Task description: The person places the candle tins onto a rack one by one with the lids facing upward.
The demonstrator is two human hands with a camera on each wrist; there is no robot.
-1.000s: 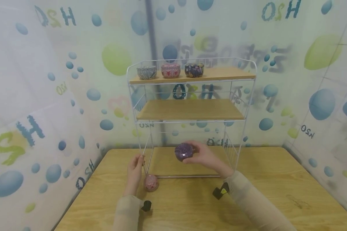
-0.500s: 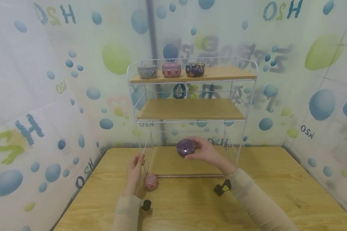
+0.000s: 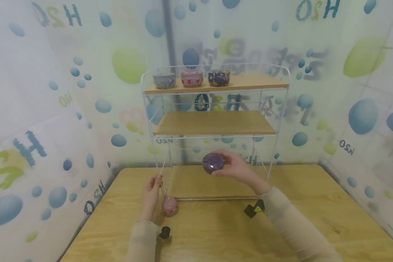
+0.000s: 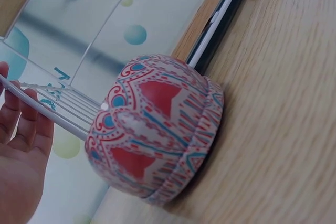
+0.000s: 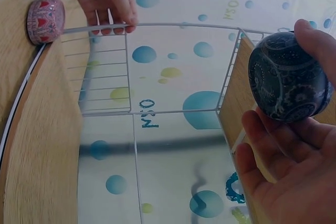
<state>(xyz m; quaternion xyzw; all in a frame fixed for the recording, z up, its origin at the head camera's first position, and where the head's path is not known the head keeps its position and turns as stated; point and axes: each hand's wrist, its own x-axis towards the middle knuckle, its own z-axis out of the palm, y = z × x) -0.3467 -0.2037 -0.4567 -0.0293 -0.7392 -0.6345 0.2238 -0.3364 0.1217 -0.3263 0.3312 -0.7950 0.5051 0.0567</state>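
Observation:
My right hand (image 3: pixel 238 169) grips a small round purple patterned tin (image 3: pixel 212 163) between thumb and fingers, in front of the rack's lower opening. Close up in the right wrist view, the tin (image 5: pixel 286 77) looks dark blue with a pale floral pattern. At the rack's front left, my left hand (image 3: pixel 151 190) holds the white wire post (image 4: pixel 47 109) with curled fingers. Just below that hand, a pink tin (image 3: pixel 169 206) with red and blue patterns stands on the table, close to the rack's bottom front edge.
A three-tier white wire rack with wooden boards (image 3: pixel 214 123) stands on the wooden table (image 3: pixel 213 233). Along the left of its top board sit a grey tin (image 3: pixel 165 80), a pink-red tin (image 3: pixel 191 79) and a dark floral tin (image 3: pixel 219 78). A patterned wall covering is behind.
My right hand has lifted the purple tin a little and shifted it slightly to the right. My left hand keeps its hold on the post, and the pink tin stays put.

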